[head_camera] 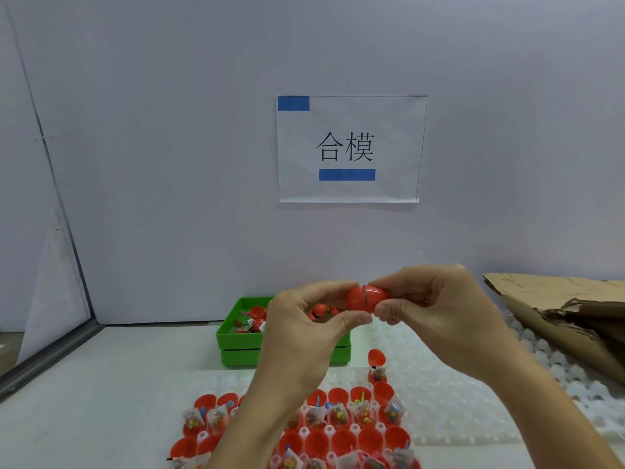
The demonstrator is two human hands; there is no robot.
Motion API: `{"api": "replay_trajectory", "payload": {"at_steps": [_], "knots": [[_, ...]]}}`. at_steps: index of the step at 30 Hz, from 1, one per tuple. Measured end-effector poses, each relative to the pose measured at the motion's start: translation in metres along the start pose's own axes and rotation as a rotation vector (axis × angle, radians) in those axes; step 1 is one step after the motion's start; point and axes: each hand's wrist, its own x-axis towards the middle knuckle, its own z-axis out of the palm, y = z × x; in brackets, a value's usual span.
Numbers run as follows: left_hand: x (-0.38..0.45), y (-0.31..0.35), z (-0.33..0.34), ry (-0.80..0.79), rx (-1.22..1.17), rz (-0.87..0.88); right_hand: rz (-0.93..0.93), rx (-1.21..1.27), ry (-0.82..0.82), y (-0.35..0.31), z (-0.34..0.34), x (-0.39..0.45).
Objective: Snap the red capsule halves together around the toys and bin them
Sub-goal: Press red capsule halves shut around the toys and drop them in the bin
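A red capsule (364,297) is held up in front of the wall, its two halves pushed together with a thin seam still showing. My left hand (304,328) pinches its left half and my right hand (436,308) pinches its right half. Behind the hands stands a green bin (236,336) with a few red capsules and loose toys inside. Below, a white tray (355,429) carries rows of open red capsule halves (343,441), several with small bagged toys (338,414) in them.
Clear bubble trays (449,401) lie to the right of the filled tray. Torn brown cardboard (568,313) leans at the far right. A printed paper sign (350,148) hangs on the wall. A metal frame edge (47,360) runs along the left.
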Motion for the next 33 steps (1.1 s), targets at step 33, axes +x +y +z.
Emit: {"api": "replay_trajectory", "payload": {"at_steps": [33], "knots": [[-0.0005,0.001,-0.0058,-0.092,-0.042,-0.008,0.017,0.071,0.051,-0.0014,0.0044,-0.0003]]}}
